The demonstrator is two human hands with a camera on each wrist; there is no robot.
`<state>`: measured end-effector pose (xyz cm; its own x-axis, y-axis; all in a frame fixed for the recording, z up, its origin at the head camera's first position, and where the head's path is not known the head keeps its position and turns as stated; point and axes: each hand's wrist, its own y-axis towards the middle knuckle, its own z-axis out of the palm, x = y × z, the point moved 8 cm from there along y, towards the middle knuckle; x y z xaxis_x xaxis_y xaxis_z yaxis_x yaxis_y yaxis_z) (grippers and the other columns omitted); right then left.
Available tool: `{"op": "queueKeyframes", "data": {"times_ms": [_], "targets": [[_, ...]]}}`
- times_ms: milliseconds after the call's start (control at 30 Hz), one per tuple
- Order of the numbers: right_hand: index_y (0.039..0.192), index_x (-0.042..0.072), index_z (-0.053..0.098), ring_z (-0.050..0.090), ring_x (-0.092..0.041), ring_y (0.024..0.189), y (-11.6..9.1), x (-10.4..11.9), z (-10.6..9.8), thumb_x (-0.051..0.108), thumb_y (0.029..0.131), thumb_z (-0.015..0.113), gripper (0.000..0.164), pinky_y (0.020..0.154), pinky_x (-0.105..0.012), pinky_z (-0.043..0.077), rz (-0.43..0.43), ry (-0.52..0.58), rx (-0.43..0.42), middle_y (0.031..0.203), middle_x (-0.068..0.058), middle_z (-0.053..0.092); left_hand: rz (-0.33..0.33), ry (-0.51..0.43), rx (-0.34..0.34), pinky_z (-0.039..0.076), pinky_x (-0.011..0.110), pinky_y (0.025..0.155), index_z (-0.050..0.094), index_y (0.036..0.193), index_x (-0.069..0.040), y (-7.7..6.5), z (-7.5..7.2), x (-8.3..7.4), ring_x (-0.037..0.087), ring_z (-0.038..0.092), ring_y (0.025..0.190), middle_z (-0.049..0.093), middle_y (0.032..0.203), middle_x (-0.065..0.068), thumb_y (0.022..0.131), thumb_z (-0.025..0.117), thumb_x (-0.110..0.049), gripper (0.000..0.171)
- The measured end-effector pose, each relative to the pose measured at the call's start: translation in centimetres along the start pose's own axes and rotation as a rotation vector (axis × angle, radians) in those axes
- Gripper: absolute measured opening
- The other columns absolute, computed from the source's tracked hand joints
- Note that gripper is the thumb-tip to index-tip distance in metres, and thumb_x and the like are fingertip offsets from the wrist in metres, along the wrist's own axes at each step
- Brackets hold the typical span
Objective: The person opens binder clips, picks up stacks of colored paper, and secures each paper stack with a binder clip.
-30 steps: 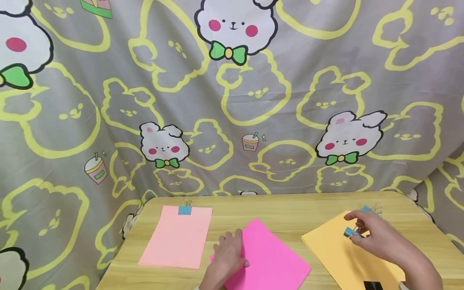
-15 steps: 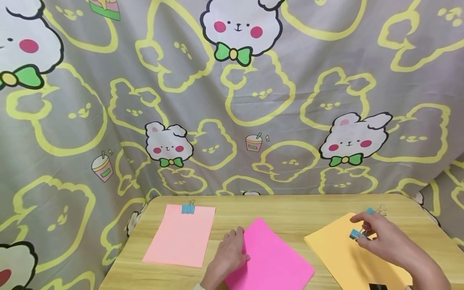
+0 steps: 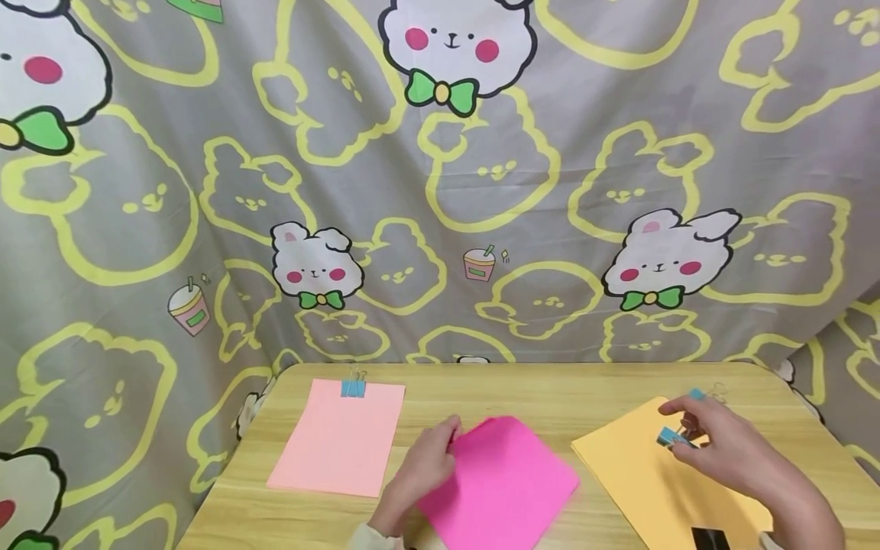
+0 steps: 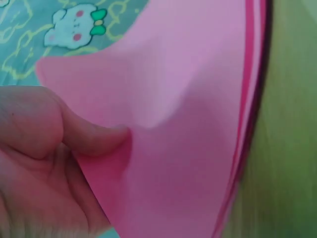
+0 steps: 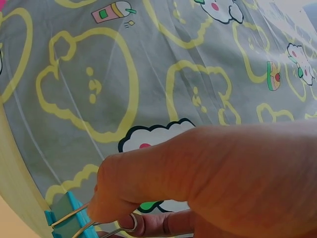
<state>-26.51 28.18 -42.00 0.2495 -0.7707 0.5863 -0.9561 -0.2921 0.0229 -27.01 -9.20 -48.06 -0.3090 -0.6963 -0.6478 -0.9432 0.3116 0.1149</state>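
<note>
My left hand [image 3: 426, 462] grips the upper left edge of a bright pink stack of paper [image 3: 509, 481] at the table's middle. In the left wrist view the thumb presses on the top sheet [image 4: 173, 163], which bends upward at its corner. Above a yellow-orange stack of paper [image 3: 632, 466], my right hand [image 3: 722, 439] pinches a blue binder clip [image 3: 668, 437] by its wire handles. The right wrist view shows the blue clip [image 5: 69, 213] at the fingertips, apart from any paper. The undersides of the left fingers are hidden.
Light pink paper [image 3: 340, 443] with a blue binder clip [image 3: 353, 388] on its top edge lies at left. Another blue clip [image 3: 697, 394] shows behind my right hand. A black piece [image 3: 710, 538] sits on the yellow-orange paper. A patterned curtain [image 3: 509, 191] hangs behind the table [image 3: 474, 389].
My left hand has gone from lying along the pink stack's edge to gripping it, and the stack has turned slightly with its upper edge lifted. My right hand stays nearly in place with its clip.
</note>
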Motion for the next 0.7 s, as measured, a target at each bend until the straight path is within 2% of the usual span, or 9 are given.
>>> {"op": "queueKeyframes", "data": {"times_ms": [67, 100, 133, 200, 267, 367, 433, 600, 700], "targets": [[0.125, -0.005, 0.06, 0.062, -0.03, 0.096, 0.1, 0.1, 0.1, 0.004, 0.088, 0.074, 0.041, 0.068, -0.033, 0.055, 0.003, 0.009, -0.002, 0.111, -0.014, 0.061, -0.006, -0.056, -0.006, 0.036, 0.023, 0.054, 0.056, 0.102, -0.008, 0.1, -0.8, 0.4, 0.008, 0.04, 0.06, 0.05, 0.071, 0.0, 0.085, 0.052, 0.019, 0.032], [0.125, -0.005, 0.06, 0.062, -0.03, 0.096, 0.1, 0.1, 0.1, 0.004, 0.088, 0.074, 0.041, 0.068, -0.034, 0.055, 0.002, 0.012, -0.004, 0.111, -0.014, 0.061, -0.009, -0.089, -0.007, 0.042, 0.025, 0.058, 0.059, 0.113, -0.004, 0.2, -1.2, 0.5, 0.01, 0.048, 0.067, 0.06, 0.08, 0.006, 0.087, 0.052, 0.017, 0.034], [0.125, -0.006, 0.06, 0.062, -0.032, 0.096, 0.1, 0.2, 0.1, 0.003, 0.088, 0.074, 0.041, 0.068, -0.035, 0.055, -0.003, 0.015, -0.003, 0.111, -0.014, 0.061, -0.019, -0.128, -0.006, 0.046, 0.028, 0.062, 0.06, 0.122, -0.001, 0.2, -1.5, 0.7, 0.012, 0.052, 0.072, 0.066, 0.089, 0.011, 0.089, 0.052, 0.016, 0.038], [0.126, -0.005, 0.06, 0.061, -0.031, 0.096, 0.1, 0.2, 0.1, 0.003, 0.089, 0.074, 0.04, 0.069, -0.034, 0.055, 0.006, 0.019, -0.006, 0.112, -0.014, 0.061, -0.041, -0.209, -0.02, 0.051, 0.034, 0.073, 0.06, 0.13, 0.005, 0.2, -2.3, 0.9, 0.018, 0.057, 0.084, 0.068, 0.103, 0.018, 0.092, 0.052, 0.013, 0.04], [0.125, -0.006, 0.06, 0.061, -0.03, 0.095, 0.1, 0.4, 0.1, 0.003, 0.089, 0.074, 0.039, 0.068, -0.033, 0.054, 0.003, 0.018, -0.008, 0.11, -0.013, 0.061, -0.068, -0.311, -0.047, 0.051, 0.038, 0.079, 0.061, 0.128, 0.009, 0.2, -3.2, 1.2, 0.021, 0.058, 0.089, 0.067, 0.106, 0.02, 0.094, 0.052, 0.01, 0.035], [0.124, -0.006, 0.061, 0.06, -0.027, 0.094, 0.1, 0.6, 0.0, 0.004, 0.091, 0.074, 0.037, 0.067, -0.031, 0.053, 0.003, 0.009, -0.01, 0.108, -0.01, 0.06, -0.12, -0.434, -0.116, 0.049, 0.037, 0.079, 0.063, 0.117, 0.008, 0.2, -4.4, 1.6, 0.021, 0.058, 0.088, 0.064, 0.094, 0.014, 0.098, 0.053, 0.006, 0.022], [0.124, -0.006, 0.061, 0.059, -0.026, 0.093, 0.1, 0.7, 0.0, 0.004, 0.092, 0.073, 0.037, 0.067, -0.032, 0.053, 0.006, 0.003, -0.01, 0.107, -0.01, 0.06, -0.145, -0.502, -0.171, 0.049, 0.037, 0.081, 0.062, 0.117, 0.009, 0.1, -5.1, 1.8, 0.021, 0.06, 0.089, 0.064, 0.095, 0.012, 0.1, 0.054, 0.004, 0.019], [0.124, -0.006, 0.061, 0.06, -0.028, 0.093, 0.1, 0.8, -0.2, 0.005, 0.093, 0.073, 0.035, 0.069, -0.036, 0.054, 0.011, 0.001, -0.006, 0.106, -0.01, 0.061, -0.195, -0.587, -0.291, 0.052, 0.035, 0.086, 0.062, 0.115, 0.01, 0.1, -6.2, 2.5, 0.019, 0.064, 0.093, 0.069, 0.1, 0.014, 0.101, 0.057, 0.0, 0.018], [0.123, -0.005, 0.061, 0.061, -0.029, 0.094, 0.1, 0.9, -0.2, 0.005, 0.093, 0.073, 0.034, 0.069, -0.036, 0.054, 0.011, 0.003, -0.002, 0.106, -0.01, 0.061, -0.185, -0.603, -0.321, 0.052, 0.032, 0.083, 0.063, 0.114, 0.009, 0.3, -6.3, 2.9, 0.016, 0.063, 0.09, 0.07, 0.099, 0.014, 0.1, 0.059, 0.0, 0.017]]}}
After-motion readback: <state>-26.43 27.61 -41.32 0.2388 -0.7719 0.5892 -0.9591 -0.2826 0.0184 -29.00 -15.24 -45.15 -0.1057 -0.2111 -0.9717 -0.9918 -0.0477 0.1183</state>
